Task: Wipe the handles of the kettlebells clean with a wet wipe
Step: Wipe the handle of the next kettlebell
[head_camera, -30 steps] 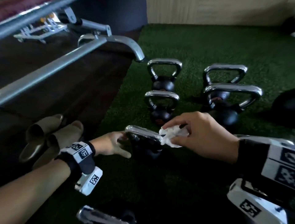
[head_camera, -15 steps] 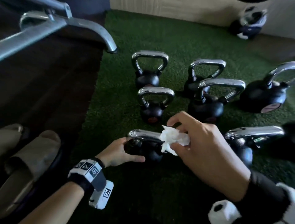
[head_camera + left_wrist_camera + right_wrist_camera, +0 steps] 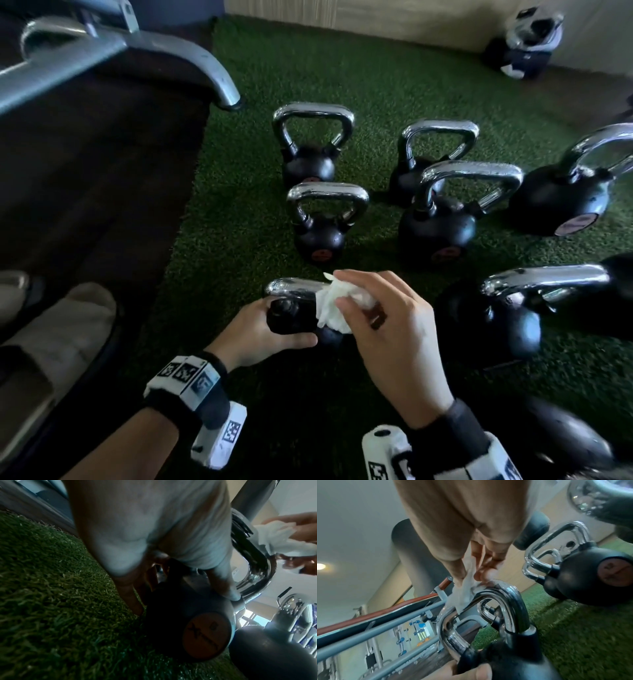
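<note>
A small black kettlebell (image 3: 291,318) with a chrome handle (image 3: 294,286) stands on the green turf nearest me. My left hand (image 3: 263,334) grips its black body from the left, thumb along the near side. My right hand (image 3: 383,318) pinches a crumpled white wet wipe (image 3: 334,305) and presses it onto the right part of the handle. In the right wrist view the wipe (image 3: 465,592) is wrapped over the top of the chrome loop (image 3: 508,599). The left wrist view shows the bell's round orange label (image 3: 205,635) and the wipe (image 3: 281,539) at the upper right.
Several more black kettlebells (image 3: 320,222) with chrome handles stand on the turf (image 3: 239,212) beyond and to the right. A grey metal machine frame (image 3: 102,51) rises over dark flooring at the left. My sandalled feet (image 3: 61,329) are at the lower left. A bag (image 3: 531,41) lies by the far wall.
The head view has swung right and down, so more kettlebells show. My right hand has slid the wipe a little leftward along the handle; my left hand keeps its hold on the bell.
</note>
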A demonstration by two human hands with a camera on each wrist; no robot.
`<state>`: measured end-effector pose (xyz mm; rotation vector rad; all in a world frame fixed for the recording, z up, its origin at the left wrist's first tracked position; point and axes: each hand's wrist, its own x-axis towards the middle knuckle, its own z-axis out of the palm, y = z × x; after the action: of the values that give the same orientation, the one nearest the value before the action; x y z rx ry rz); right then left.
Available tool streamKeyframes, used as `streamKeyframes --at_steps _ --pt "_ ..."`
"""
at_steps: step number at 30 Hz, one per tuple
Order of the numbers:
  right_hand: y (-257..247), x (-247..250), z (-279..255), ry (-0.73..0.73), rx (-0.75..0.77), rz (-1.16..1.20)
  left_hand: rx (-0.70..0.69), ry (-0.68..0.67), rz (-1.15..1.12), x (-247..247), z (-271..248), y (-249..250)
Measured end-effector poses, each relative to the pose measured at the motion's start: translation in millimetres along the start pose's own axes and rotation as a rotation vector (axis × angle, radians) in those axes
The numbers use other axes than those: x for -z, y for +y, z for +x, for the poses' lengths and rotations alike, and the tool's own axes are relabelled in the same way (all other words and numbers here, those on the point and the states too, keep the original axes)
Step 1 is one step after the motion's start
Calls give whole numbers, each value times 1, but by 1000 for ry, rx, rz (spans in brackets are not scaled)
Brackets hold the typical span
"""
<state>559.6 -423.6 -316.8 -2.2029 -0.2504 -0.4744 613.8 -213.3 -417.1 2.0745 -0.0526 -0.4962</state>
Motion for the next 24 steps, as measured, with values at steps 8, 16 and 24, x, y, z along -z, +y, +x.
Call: streamKeyframes --at_steps 8,16,24 --pt "12 -17 0 40 56 -130 -70 85 -100 -13 -5 -6" --pt "24 -11 -6 115 -18 -43 -61 109 -166 -15 -8 -8" --pt "63 -15 -17 149 -265 70 -15 108 -182 -15 -10 -12"
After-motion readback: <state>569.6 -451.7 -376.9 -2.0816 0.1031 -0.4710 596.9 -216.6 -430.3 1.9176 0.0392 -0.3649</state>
